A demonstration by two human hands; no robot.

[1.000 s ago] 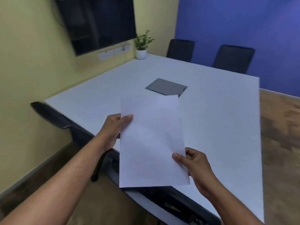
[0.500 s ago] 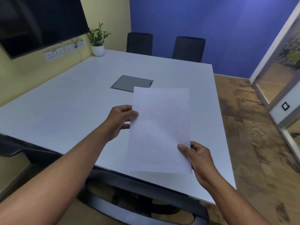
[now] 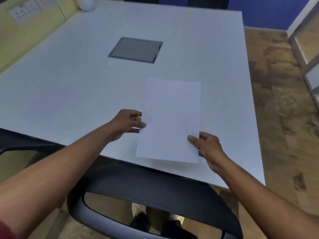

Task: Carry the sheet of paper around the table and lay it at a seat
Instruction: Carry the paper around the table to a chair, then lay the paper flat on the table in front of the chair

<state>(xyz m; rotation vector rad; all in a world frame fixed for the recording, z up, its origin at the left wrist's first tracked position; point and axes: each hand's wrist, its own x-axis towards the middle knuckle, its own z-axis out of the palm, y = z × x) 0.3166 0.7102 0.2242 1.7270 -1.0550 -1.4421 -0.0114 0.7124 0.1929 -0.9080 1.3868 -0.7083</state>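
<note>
A blank white sheet of paper (image 3: 170, 119) is held low over the near edge of the white table (image 3: 86, 87), almost flat, its near edge casting a thin shadow on the top. My left hand (image 3: 126, 124) pinches the sheet's left edge about halfway up. My right hand (image 3: 206, 146) pinches the lower right edge, thumb on top. Directly below the sheet, a black mesh chair (image 3: 155, 188) is pushed in at the table's near side, its backrest between me and the table.
A grey cable hatch (image 3: 135, 50) sits flush in the table's middle. A white pot (image 3: 85, 3) stands at the far left corner near wall sockets (image 3: 22, 12). Another dark chair (image 3: 15, 140) is at the left. Wooden floor (image 3: 279, 100) and a glass partition (image 3: 309, 42) lie right.
The view has tipped down and moved closer to the table. The sheet has dropped from an upright hold to nearly flat just above the tabletop, both hands still gripping it.
</note>
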